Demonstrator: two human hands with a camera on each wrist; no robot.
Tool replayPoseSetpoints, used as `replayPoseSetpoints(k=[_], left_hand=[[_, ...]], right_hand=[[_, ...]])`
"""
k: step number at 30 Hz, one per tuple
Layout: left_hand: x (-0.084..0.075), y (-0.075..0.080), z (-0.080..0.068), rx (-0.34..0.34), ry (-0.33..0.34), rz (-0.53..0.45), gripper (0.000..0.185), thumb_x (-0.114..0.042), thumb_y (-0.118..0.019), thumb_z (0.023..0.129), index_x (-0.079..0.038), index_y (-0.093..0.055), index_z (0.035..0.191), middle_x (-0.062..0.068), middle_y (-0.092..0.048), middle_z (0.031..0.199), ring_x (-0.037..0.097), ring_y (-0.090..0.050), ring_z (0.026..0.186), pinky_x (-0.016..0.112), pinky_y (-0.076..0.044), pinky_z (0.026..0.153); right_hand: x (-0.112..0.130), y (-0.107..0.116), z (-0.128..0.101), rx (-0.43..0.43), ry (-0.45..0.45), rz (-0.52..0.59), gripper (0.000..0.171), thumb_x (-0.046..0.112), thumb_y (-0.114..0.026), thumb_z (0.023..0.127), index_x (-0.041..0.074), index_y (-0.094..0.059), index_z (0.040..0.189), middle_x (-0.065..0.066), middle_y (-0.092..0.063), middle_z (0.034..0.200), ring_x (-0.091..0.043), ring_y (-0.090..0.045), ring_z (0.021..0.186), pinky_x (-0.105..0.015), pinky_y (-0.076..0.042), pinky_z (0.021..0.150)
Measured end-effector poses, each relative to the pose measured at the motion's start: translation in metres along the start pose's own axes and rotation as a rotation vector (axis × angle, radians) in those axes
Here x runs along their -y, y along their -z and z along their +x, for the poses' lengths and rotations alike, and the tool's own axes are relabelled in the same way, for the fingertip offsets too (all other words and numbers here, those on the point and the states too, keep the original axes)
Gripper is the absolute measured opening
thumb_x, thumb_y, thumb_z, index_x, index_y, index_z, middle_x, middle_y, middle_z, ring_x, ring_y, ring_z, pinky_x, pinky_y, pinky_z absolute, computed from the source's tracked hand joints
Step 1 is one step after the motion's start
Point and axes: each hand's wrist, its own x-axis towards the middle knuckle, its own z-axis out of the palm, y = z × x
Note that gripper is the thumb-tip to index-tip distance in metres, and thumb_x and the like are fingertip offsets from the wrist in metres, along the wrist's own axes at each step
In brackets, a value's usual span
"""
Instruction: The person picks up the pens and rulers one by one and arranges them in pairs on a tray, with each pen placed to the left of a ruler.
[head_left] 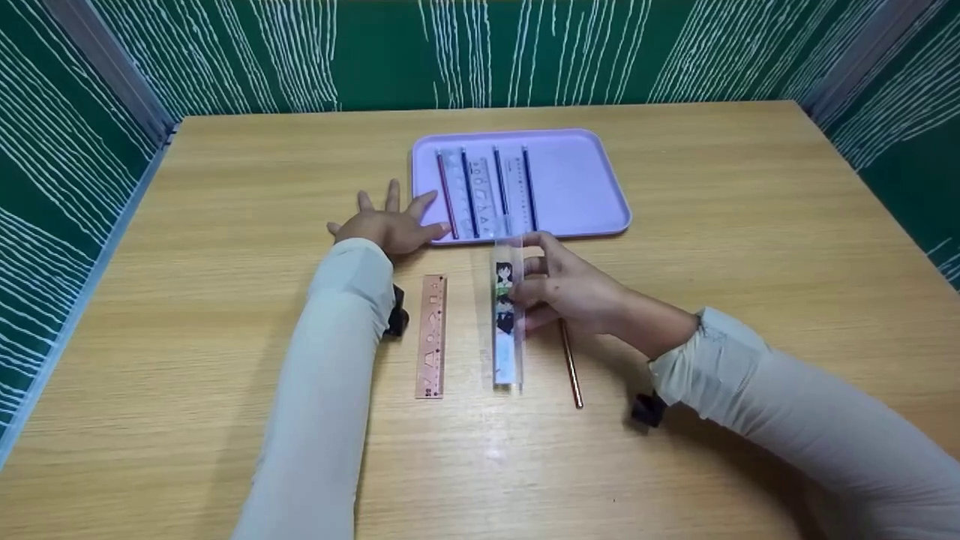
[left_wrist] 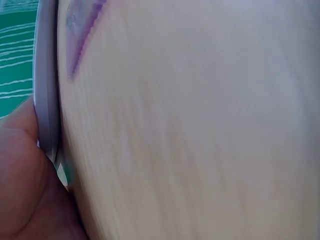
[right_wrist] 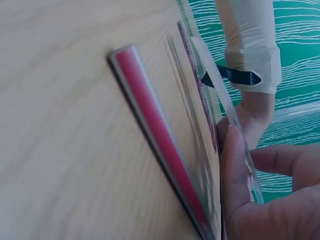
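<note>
**Right hand on the clear ruler, left hand flat by the tray**

From my remote seat, I see the clear ruler (head_left: 507,315) with a cartoon figure printed on it lying lengthwise on the wooden surface (head_left: 187,315), just in front of the lilac tray (head_left: 585,187). Its far end sits between the fingers (head_left: 534,241) of the right hand (head_left: 574,289), which curl round that end and pinch it; in the right wrist view the thumb (right_wrist: 234,170) presses against the ruler's transparent edge (right_wrist: 220,95), which looks tilted up off the wood there. The near end of the ruler is well clear of the hand.

The left hand (head_left: 386,225) lies with its fingers spread and straight, palm down on the surface, its thumb touching the tray's left front corner. It holds nothing. The left wrist view shows only a blur of wood and the tray's rim (left_wrist: 46,100) just beside the palm.

A copper-coloured stencil ruler (head_left: 431,336) lies parallel to the clear one, on its left, apart from it. A thin copper-coloured stick (head_left: 571,365) lies to the right, partly under the right wrist. On the tray rest more clear rulers (head_left: 487,191) side by side.

Green walls with white streaks (head_left: 525,52) enclose the surface on three sides.
</note>
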Motion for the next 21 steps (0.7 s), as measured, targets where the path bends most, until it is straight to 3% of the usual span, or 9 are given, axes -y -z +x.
replayPoseSetpoints(k=[7,21], left_hand=[[0.001,0.001,0.001,0.003,0.000,-0.001,0.078,-0.083,-0.035,0.091,-0.063,0.007,0.153,-0.008,0.032,0.166,0.044,0.034,0.149,0.087,0.015,0.105],[0.001,0.000,0.004,0.002,0.001,-0.005,0.080,-0.084,-0.036,0.090,-0.063,0.007,0.153,-0.008,0.032,0.166,0.045,0.034,0.149,0.088,0.014,0.104]], right_hand=[[0.004,0.018,0.003,-0.100,0.017,-0.063,0.058,0.007,-0.057,0.101,0.018,-0.027,0.150,-0.011,-0.055,0.123,-0.021,-0.067,0.079,-0.035,-0.063,0.066],[0.013,0.058,0.022,-0.226,0.099,-0.040,0.052,0.008,-0.048,0.106,0.016,-0.024,0.152,-0.008,-0.053,0.113,-0.017,-0.061,0.068,-0.028,-0.058,0.059]])
